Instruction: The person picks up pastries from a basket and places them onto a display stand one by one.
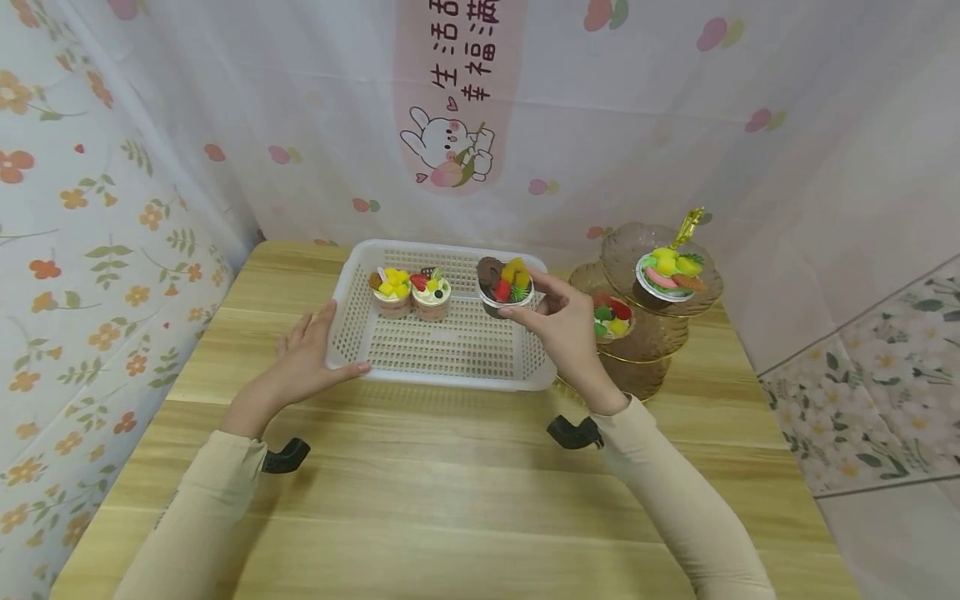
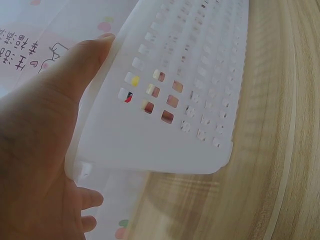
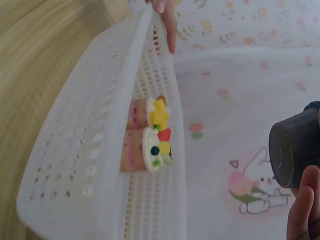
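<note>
My right hand (image 1: 567,327) pinches a chocolate dessert cup (image 1: 491,273) between thumb and fingers, above the right part of a white plastic basket (image 1: 442,381). Cream, red fruit, orange pieces and a green slice top it. Its dark, smooth side (image 3: 291,150) faces the right wrist view. My left hand (image 1: 296,367) rests against the basket's near left corner, thumb along the front rim and the other fingers extended by the left end. Two pinkish cream cups, one topped with yellow cubes (image 1: 393,283) and one with a strawberry and blueberry (image 1: 432,292), stand side by side in the basket.
Right of the basket stands a tiered clear stand (image 1: 637,367) with gold rims. A fruit-topped dark cup (image 1: 660,287) sits on its top tier, and another cup (image 1: 615,321) sits lower. Patterned curtains (image 1: 300,108) border the wooden table (image 1: 420,500) behind and at the sides.
</note>
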`<state>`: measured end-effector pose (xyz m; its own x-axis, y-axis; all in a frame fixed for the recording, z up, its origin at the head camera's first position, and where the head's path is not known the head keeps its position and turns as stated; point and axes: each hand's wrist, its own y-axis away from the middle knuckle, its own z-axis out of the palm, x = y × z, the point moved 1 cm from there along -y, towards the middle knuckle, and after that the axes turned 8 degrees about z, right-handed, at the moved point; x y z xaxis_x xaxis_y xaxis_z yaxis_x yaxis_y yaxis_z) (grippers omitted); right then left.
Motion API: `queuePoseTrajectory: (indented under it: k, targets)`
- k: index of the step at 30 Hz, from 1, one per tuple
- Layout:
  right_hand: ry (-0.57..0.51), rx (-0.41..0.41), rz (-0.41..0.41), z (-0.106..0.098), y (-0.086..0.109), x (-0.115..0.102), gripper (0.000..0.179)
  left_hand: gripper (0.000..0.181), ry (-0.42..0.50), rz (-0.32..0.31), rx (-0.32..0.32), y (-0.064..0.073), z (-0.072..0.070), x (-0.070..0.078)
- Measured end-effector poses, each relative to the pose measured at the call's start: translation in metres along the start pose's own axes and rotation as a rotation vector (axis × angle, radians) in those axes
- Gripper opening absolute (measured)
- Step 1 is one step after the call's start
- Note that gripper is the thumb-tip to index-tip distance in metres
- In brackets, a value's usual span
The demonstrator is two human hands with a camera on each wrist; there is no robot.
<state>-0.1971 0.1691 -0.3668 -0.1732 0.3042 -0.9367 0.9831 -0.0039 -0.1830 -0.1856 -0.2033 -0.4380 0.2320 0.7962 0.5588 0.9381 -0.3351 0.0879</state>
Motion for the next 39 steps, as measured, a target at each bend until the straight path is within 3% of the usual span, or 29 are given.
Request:
queuePoseTrajectory:
  k: [7, 12, 19, 24, 33, 39]
  targets:
    - [0.013, 0.135, -0.012, -0.045, 0.031, 0.010, 0.058, 0.122, -0.009, 0.003, 0.003, -0.001, -0.001, 0.000]
    - [0.000, 0.184, -0.012, -0.075, 0.052, 0.020, 0.061, 0.122, -0.018, 0.003, 0.000, -0.001, 0.002, 0.000]
    - [-0.025, 0.307, 0.102, -0.106, 0.076, 0.035, 0.060, 0.123, -0.005, 0.018, 0.012, -0.001, 0.000, 0.000]
    - [-0.078, 0.404, 0.146, -0.119, 0.084, 0.045, 0.058, 0.123, -0.014, 0.009, 0.008, -0.001, -0.002, 0.000]
    - [-0.015, 0.569, 0.128, -0.128, 0.085, 0.059, 0.050, 0.123, -0.004, 0.004, -0.004, 0.000, -0.001, 0.000]
    - [-0.062, 0.658, 0.089, -0.129, 0.081, 0.072, 0.047, 0.121, -0.004, 0.011, -0.001, 0.001, 0.001, -0.001]
